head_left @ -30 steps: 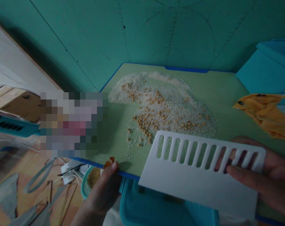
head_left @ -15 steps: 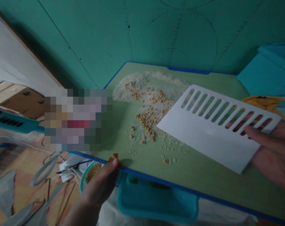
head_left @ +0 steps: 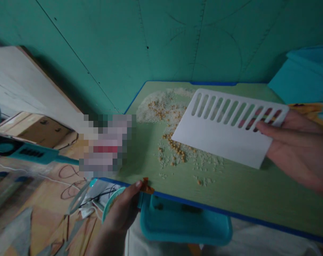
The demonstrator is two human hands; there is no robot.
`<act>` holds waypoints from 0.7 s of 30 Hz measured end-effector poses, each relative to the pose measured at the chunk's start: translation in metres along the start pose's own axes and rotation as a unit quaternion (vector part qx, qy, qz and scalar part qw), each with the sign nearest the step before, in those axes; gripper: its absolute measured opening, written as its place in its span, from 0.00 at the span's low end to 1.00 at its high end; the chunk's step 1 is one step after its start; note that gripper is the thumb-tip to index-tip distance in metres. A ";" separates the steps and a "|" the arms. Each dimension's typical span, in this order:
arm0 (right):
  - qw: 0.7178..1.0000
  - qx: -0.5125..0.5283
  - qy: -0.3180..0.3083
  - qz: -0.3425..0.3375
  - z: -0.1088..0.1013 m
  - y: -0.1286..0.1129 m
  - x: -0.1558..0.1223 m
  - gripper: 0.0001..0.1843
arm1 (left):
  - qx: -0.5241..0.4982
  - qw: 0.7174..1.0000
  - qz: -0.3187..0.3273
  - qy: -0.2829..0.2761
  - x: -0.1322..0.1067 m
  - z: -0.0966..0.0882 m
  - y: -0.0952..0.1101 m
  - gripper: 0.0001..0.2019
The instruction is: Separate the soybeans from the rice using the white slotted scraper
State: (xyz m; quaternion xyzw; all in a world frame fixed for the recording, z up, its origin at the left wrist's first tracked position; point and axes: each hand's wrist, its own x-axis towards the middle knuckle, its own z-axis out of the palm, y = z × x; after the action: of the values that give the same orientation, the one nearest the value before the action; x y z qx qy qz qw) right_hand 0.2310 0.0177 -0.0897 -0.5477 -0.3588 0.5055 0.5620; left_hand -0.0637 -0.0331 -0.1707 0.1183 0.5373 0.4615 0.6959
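Pixelated block [head_left: 105,144] masks the tabletop's [head_left: 243,188] left corner. White slotted scraper [head_left: 225,135] hides much of the rice-and-bean pile [head_left: 161,106]. Right grip [head_left: 297,153] is cut off at the right edge and covers most of the orange cloth [head_left: 310,106]. Left grip [head_left: 121,213] hides most of the small bowl [head_left: 109,201], contents unseen. Teal tray [head_left: 182,227] sits partly under the tabletop.

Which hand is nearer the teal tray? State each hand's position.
Left. The left hand sits beside the teal tray, at its left end; the right hand holds the white scraper above the table, farther off.

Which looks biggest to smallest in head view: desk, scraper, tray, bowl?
1. desk
2. scraper
3. tray, partly hidden under the desk
4. bowl, mostly behind the left hand
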 end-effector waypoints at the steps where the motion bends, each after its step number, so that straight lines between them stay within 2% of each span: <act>1: 1.000 0.013 -0.013 -0.005 0.008 -0.001 0.003 0.12 | -0.001 1.000 0.000 0.002 0.000 0.001 0.000 0.11; 5: 0.998 0.047 -0.047 -0.021 0.034 -0.002 0.017 0.13 | -0.017 1.000 0.000 -0.018 -0.002 0.004 -0.002 0.10; 8: 0.998 0.040 -0.054 -0.020 0.043 0.001 0.026 0.13 | -0.018 0.999 0.013 -0.026 -0.003 0.004 -0.004 0.10; 15: 0.994 0.015 -0.102 0.031 0.036 0.008 0.027 0.14 | 0.025 0.998 0.003 -0.063 -0.001 -0.003 -0.003 0.10; 21: 0.992 0.027 -0.111 0.062 0.026 0.008 0.019 0.11 | 0.019 0.996 0.022 -0.084 0.002 -0.007 -0.005 0.06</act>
State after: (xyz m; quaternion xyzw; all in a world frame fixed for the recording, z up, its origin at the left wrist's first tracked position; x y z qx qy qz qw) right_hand 0.2094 0.0421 -0.0966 -0.4939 -0.3706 0.6066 0.5008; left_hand -0.0669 -0.0363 -0.1779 0.1818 0.4828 0.4543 0.7263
